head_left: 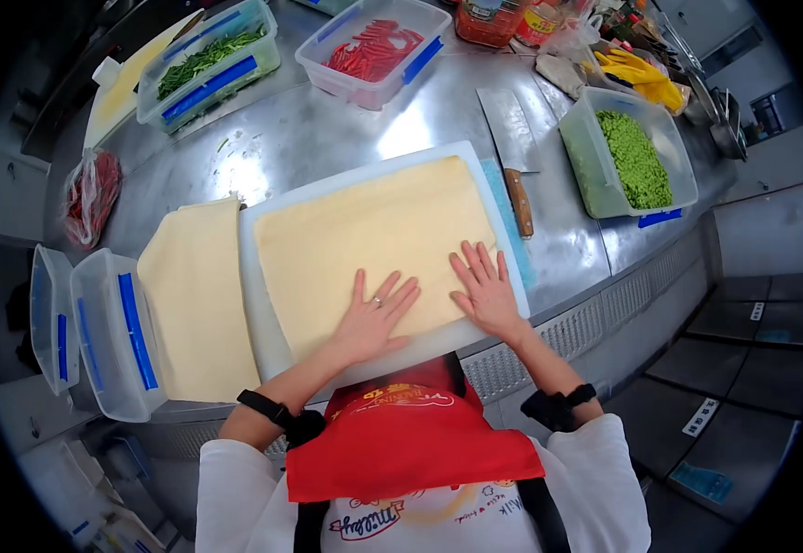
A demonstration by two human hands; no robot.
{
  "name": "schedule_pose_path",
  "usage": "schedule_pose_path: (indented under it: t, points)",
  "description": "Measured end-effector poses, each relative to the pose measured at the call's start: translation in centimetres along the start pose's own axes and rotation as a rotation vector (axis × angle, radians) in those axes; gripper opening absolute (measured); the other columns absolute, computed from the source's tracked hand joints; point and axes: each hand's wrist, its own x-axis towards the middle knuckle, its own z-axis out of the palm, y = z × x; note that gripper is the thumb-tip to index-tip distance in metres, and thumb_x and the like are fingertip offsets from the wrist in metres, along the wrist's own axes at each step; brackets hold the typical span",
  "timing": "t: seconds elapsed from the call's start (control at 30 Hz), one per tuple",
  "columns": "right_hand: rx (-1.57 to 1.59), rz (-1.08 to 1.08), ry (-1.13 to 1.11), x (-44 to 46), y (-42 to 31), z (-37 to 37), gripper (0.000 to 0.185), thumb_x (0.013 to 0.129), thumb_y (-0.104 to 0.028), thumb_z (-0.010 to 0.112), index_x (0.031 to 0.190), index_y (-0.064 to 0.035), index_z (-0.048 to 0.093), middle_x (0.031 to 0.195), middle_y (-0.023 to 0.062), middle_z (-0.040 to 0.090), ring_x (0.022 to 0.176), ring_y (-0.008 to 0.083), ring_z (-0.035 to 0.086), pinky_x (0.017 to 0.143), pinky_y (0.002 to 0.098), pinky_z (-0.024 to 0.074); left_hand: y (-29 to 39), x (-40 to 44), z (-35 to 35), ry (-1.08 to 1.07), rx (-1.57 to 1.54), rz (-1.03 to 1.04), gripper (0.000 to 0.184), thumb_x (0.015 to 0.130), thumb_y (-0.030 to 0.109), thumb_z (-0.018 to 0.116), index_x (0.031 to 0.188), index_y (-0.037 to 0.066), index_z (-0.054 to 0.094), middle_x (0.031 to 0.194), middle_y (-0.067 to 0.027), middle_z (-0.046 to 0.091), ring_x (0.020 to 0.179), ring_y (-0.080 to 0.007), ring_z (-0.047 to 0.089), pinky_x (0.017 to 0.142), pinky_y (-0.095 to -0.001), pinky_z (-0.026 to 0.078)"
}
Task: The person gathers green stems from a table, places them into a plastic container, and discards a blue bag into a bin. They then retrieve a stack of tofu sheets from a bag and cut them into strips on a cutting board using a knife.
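A large pale yellow sheet of food [355, 230], like tofu skin or rolled dough, lies flat on a white cutting board [328, 196]. My left hand [377, 321] rests on the sheet's near edge with fingers spread and a ring on one finger. To its right, my right hand [488, 293] presses flat near the sheet's right corner, fingers stretched out. Neither hand grips anything. Left of the board sits a second stack of pale yellow sheets [197, 300]. A cleaver [510, 138] with a wooden handle lies beyond the board's right side.
Clear tubs hold green strips [206, 64], red strips [376, 51] and chopped green bits [637, 158]. A blue cloth [510, 226] shows under the board. Two tubs [111, 332] stand at the left edge, near a plastic bag of red food [91, 198]. Yellow gloves [639, 78] lie back right.
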Motion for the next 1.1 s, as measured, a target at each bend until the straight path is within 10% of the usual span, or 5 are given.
schedule_pose_path:
  t: [0.17, 0.37, 0.73, 0.87, 1.1]
  points:
    - [0.161, 0.011, 0.045, 1.0, 2.8, -2.8, 0.050, 0.082, -0.022, 0.062, 0.130, -0.0135, 0.049, 0.139, 0.0110, 0.043, 0.130, 0.0296, 0.039, 0.107, 0.0495, 0.0262, -1.1, -0.1, -0.5, 0.019, -0.110, 0.007, 0.079, 0.082, 0.049, 0.058, 0.144, 0.009, 0.029, 0.151, -0.0066, 0.024, 0.141, -0.0280, 0.018, 0.110, -0.0598, 0.005]
    - [0.199, 0.321, 0.376, 3.9, 13.0, -1.5, 0.052, 0.080, -0.013, 0.063, 0.128, -0.0032, 0.046, 0.120, 0.0219, 0.050, 0.110, 0.0380, 0.050, 0.091, 0.0403, 0.0425, -5.4, -6.6, 0.5, 0.246, 0.071, -0.622, 0.077, 0.083, 0.047, 0.057, 0.145, 0.011, 0.028, 0.152, -0.0121, 0.020, 0.141, -0.0312, 0.014, 0.112, -0.0566, 0.007]
    - [0.183, 0.515, 0.161, 8.1, 14.3, -0.4, 0.069, 0.066, -0.007, 0.062, 0.130, -0.0072, 0.036, 0.110, 0.0262, 0.051, 0.099, 0.0448, 0.052, 0.084, 0.0469, 0.0452, -6.3, -7.4, -0.5, 0.301, -0.063, -0.588, 0.068, 0.080, 0.043, 0.064, 0.138, 0.016, 0.041, 0.150, -0.0085, 0.026, 0.139, -0.0302, 0.021, 0.112, -0.0532, 0.009]
    - [0.334, 0.535, 0.212, 8.6, 14.2, -1.3, 0.070, 0.066, -0.004, 0.057, 0.131, -0.0103, 0.032, 0.083, 0.0224, 0.060, 0.083, 0.0490, 0.056, 0.075, 0.0529, 0.0440, -6.7, -5.8, -2.0, 0.350, -0.034, -0.509, 0.062, 0.079, 0.042, 0.065, 0.133, 0.018, 0.048, 0.149, -0.0081, 0.028, 0.137, -0.0303, 0.025, 0.111, -0.0552, 0.013]
    - [0.829, 0.415, 0.427, 1.8, 12.6, -3.5, 0.071, 0.067, 0.001, 0.052, 0.132, -0.0135, 0.028, 0.073, 0.0047, 0.051, 0.064, 0.0131, 0.048, 0.062, 0.0240, 0.0399, -3.2, 0.6, -1.7, 0.220, 0.066, -0.065, 0.072, 0.079, 0.048, 0.062, 0.142, 0.024, 0.035, 0.150, -0.0065, 0.027, 0.138, -0.0302, 0.025, 0.105, -0.0672, 0.012]
